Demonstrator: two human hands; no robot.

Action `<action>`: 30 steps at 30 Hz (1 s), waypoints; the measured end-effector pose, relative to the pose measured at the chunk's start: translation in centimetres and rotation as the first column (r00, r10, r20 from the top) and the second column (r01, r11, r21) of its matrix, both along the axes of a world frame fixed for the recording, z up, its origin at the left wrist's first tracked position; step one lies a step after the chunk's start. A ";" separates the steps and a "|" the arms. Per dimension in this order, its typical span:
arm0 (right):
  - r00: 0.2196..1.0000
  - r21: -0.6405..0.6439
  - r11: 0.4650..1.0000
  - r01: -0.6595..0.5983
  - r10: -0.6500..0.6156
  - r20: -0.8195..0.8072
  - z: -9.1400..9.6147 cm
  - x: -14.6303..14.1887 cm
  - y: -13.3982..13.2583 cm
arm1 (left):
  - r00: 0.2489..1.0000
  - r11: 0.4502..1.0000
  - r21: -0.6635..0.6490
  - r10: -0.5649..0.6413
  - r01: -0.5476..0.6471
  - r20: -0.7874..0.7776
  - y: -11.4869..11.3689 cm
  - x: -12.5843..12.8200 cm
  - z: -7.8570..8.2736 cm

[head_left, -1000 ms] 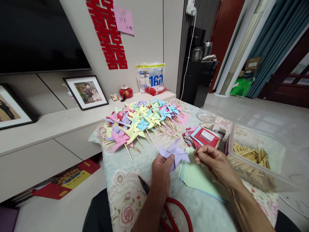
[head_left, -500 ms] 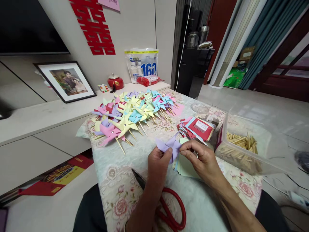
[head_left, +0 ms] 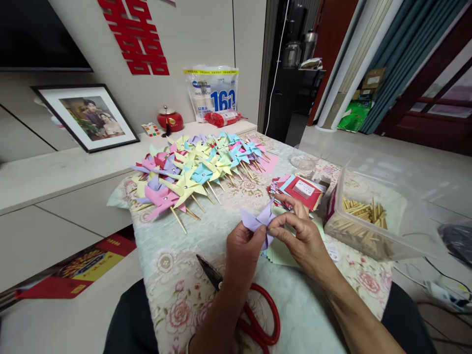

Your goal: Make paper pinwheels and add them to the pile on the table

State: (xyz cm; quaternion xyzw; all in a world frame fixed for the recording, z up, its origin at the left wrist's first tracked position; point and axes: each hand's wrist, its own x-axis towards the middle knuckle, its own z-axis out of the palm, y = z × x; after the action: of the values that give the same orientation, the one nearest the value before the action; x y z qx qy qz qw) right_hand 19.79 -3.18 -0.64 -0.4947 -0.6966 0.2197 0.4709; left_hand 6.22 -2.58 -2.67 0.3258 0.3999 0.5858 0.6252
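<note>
A lilac paper pinwheel (head_left: 251,220) without a stick is held above the table, its blades folded toward the middle. My left hand (head_left: 241,250) grips it from below, thumb pressed near its centre. At its right side, the thumb and index finger of my right hand (head_left: 304,238) pinch the paper close to the left thumb, while the other fingers are lifted. Whether a small pin sits in that pinch I cannot tell. Partly hidden under my left forearm lie large red-handled scissors (head_left: 276,314). Pale green paper sheets (head_left: 282,253) lie beneath my right hand.
Many pastel pinwheels on sticks (head_left: 202,174) cover the table's far left. Coloured paper squares (head_left: 313,199) carry a small white box (head_left: 304,187). At the right stands a clear plastic bin (head_left: 335,231) with short wooden sticks (head_left: 363,212). A flowered cloth (head_left: 177,275) covers the table.
My right hand has moved slightly left, its pinch going from a blade's outer tip to nearer the pinwheel's centre. Its other fingers have lifted. The left hand keeps its hold.
</note>
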 end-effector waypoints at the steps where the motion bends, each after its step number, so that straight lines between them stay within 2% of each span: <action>1: 1.000 -0.009 1.000 0.000 0.000 -0.006 0.0 0.0 0.0 | 1.000 1.000 0.005 -0.004 0.004 -0.003 0.0 0.0 0.0; 11: 0.999 -0.050 0.999 0.011 -0.013 -0.040 -0.3 0.0 0.3 | 0.995 0.999 0.037 0.007 -0.004 -0.099 -0.1 -0.2 -0.4; 15: 1.000 -0.033 0.999 0.014 -0.014 0.015 -0.4 0.0 0.2 | 0.983 0.998 0.052 0.027 -0.018 -0.181 -0.1 -0.4 -0.7; 20: 0.999 -0.029 0.999 0.020 -0.019 0.049 -0.2 0.0 0.0 | 0.980 0.998 0.054 0.029 -0.019 -0.197 0.0 -0.4 -0.9; 30: 1.000 -0.084 0.996 0.016 -0.015 0.008 -0.1 -0.1 0.1 | 0.939 0.993 0.107 0.079 -0.046 -0.335 -0.2 -0.6 -0.6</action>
State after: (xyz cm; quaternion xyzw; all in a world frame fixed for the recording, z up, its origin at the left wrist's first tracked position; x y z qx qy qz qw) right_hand 19.65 -3.09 -0.71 -0.5202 -0.6845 0.2433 0.4490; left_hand 5.59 -2.78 -3.26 0.4390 0.4823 0.5596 0.5114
